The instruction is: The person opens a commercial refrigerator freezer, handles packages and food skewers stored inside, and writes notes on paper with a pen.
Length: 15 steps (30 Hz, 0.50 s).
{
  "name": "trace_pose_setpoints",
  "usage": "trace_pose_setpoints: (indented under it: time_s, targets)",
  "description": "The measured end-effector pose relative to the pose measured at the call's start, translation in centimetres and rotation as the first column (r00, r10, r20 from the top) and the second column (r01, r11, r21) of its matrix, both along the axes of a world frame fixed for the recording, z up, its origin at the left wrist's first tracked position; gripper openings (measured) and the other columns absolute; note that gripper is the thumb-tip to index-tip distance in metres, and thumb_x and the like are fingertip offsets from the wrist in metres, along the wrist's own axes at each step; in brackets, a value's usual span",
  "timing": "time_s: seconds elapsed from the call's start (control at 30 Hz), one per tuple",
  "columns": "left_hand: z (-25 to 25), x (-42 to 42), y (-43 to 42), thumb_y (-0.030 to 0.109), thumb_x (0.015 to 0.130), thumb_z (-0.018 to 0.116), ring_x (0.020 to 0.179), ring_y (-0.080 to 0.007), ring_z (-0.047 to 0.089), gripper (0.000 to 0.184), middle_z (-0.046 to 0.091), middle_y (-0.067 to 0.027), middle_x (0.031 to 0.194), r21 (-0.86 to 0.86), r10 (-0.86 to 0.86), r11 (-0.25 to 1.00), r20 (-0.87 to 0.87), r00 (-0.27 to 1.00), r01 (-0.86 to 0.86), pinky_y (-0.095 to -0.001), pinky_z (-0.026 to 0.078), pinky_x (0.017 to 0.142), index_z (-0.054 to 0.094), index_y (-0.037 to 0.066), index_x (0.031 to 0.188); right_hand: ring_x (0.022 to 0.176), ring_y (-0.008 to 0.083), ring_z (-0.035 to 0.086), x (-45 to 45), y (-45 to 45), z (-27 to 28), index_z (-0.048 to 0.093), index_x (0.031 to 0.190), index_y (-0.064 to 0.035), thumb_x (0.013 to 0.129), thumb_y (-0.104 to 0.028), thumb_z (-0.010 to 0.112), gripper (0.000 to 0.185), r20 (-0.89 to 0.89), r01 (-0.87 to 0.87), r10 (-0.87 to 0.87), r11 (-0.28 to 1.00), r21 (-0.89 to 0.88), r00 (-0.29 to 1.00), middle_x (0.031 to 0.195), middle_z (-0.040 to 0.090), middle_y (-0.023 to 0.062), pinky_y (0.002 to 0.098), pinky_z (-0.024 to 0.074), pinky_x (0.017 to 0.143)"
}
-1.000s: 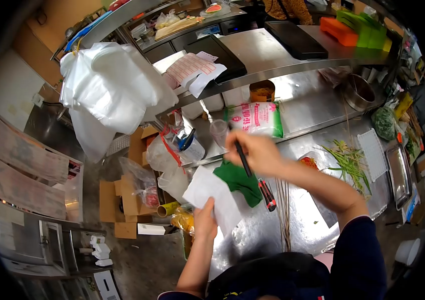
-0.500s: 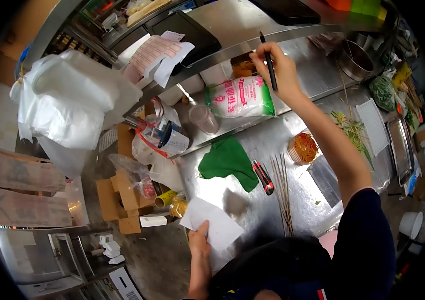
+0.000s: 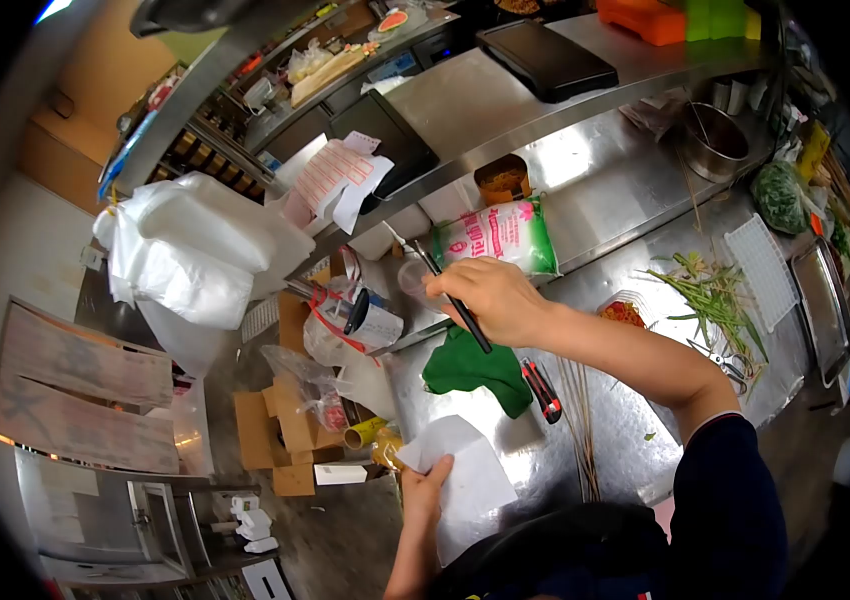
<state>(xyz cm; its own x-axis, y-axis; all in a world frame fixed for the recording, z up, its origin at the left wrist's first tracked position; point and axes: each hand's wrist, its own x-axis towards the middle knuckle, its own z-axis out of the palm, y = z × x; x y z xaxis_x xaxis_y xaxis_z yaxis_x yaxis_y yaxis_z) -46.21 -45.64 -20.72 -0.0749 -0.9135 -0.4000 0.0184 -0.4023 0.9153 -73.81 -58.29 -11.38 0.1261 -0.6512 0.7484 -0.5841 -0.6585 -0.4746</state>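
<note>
My left hand point(image 3: 425, 492) pinches a sheet of white paper point(image 3: 475, 485) by its left edge, low over the metal table. In my right hand point(image 3: 497, 298) is a black pen point(image 3: 477, 334), slanting down toward a crumpled green cloth point(image 3: 473, 372). Just beyond that hand lie a white, pink and green printed bag point(image 3: 495, 235) and a clear plastic cup point(image 3: 411, 278), partly hidden. A red and black utility knife point(image 3: 542, 391) rests beside the cloth, with thin sticks point(image 3: 579, 430) next to it.
Under my right forearm, a tub of reddish food point(image 3: 623, 313) is partly covered. To the right are green stems point(image 3: 713, 300), scissors point(image 3: 732, 370) and a white rack point(image 3: 762, 272). White plastic bags point(image 3: 190, 250) hang at left above a cardboard box point(image 3: 257, 432). A raised metal shelf point(image 3: 445, 160) crosses the back.
My right hand has come down and left with the pen, from above the printed bag to over the green cloth. The left hand still holds the paper. The whole view has shifted.
</note>
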Motion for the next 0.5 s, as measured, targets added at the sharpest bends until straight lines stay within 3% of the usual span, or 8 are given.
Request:
trace_pose_setpoints:
  time_s: [0.1, 0.17, 0.3, 0.4, 0.43, 0.5]
  targets:
    - [1.0, 0.2, 1.5, 0.001, 0.077, 0.065, 0.094, -0.0178, 0.057, 0.037, 0.059, -0.0086, 0.106, 0.060, 0.012, 0.998, 0.009, 1.000, -0.012, -0.0284, 0.045, 0.082, 0.054, -0.003, 0.112, 0.077, 0.0301, 0.057, -0.6, 0.4, 1.3, 0.052, 0.094, -0.0097, 0.073, -0.010, 0.063, 0.024, 0.065, 0.043, -0.049, 0.994, 0.100, 0.997, 0.079, 0.059, 0.0093, 0.0385, 0.0440, 0.063]
    - [1.4, 0.3, 2.0, 0.001, 0.077, 0.064, 0.091, -0.0185, 0.059, 0.036, 0.060, -0.0096, 0.104, 0.014, 0.023, 1.000, -0.005, 1.000, -0.023, -0.0289, 0.046, 0.080, 0.054, -0.004, 0.112, 0.076, 0.0314, 0.057, -1.0, 0.1, 1.9, 0.052, 0.094, -0.0092, 0.073, -0.011, 0.064, 0.024, 0.124, 0.065, -0.082, 0.989, 0.136, 0.989, 0.078, 0.058, 0.0106, 0.0395, 0.0437, 0.063]
    - [2.1, 0.9, 3.2, 0.000, 0.076, 0.064, 0.088, -0.0185, 0.060, 0.037, 0.062, -0.0104, 0.102, 0.013, 0.065, 0.998, -0.062, 0.996, -0.064, -0.0290, 0.047, 0.078, 0.054, -0.005, 0.111, 0.076, 0.0345, 0.057, -1.2, -2.6, 3.4, 0.052, 0.096, -0.0113, 0.073, -0.009, 0.062, 0.025, 0.018, 0.153, -0.158, 0.977, 0.149, 0.987, 0.077, 0.059, 0.0136, 0.0423, 0.0434, 0.063]
    - [1.6, 1.8, 4.4, 0.000, 0.075, 0.065, 0.088, -0.0177, 0.060, 0.037, 0.062, -0.0104, 0.102, 0.024, 0.094, 0.995, -0.082, 0.992, -0.092, -0.0282, 0.047, 0.078, 0.055, -0.005, 0.110, 0.076, 0.0352, 0.057, -0.7, -6.2, 5.1, 0.053, 0.097, -0.0123, 0.072, -0.008, 0.061, 0.027, -0.018, 0.251, -0.250, 0.967, 0.050, 0.968, 0.076, 0.059, 0.0136, 0.0439, 0.0438, 0.064]
    - [1.3, 2.1, 4.9, 0.000, 0.075, 0.066, 0.088, -0.0176, 0.060, 0.037, 0.062, -0.0105, 0.102, 0.028, 0.098, 0.995, -0.078, 0.992, -0.096, -0.0281, 0.047, 0.078, 0.055, -0.005, 0.110, 0.076, 0.0342, 0.057, -0.3, -6.8, 6.2, 0.051, 0.096, -0.0110, 0.066, -0.001, 0.060, 0.033, -0.041, 0.267, -0.267, 0.964, 0.013, 0.963, 0.078, 0.059, 0.0128, 0.0423, 0.0439, 0.064]
    - [0.9, 2.7, 5.7, 0.000, 0.075, 0.066, 0.087, -0.0178, 0.060, 0.036, 0.062, -0.0105, 0.100, 0.017, 0.140, 0.990, -0.089, 0.986, -0.139, -0.0279, 0.047, 0.078, 0.056, -0.005, 0.109, 0.085, 0.0334, 0.056, 0.4, -9.4, 6.8, 0.050, 0.098, -0.0120, 0.065, 0.001, 0.058, 0.036, -0.095, 0.245, -0.249, 0.968, -0.053, 0.964, 0.086, 0.059, 0.0123, 0.0433, 0.0434, 0.070]
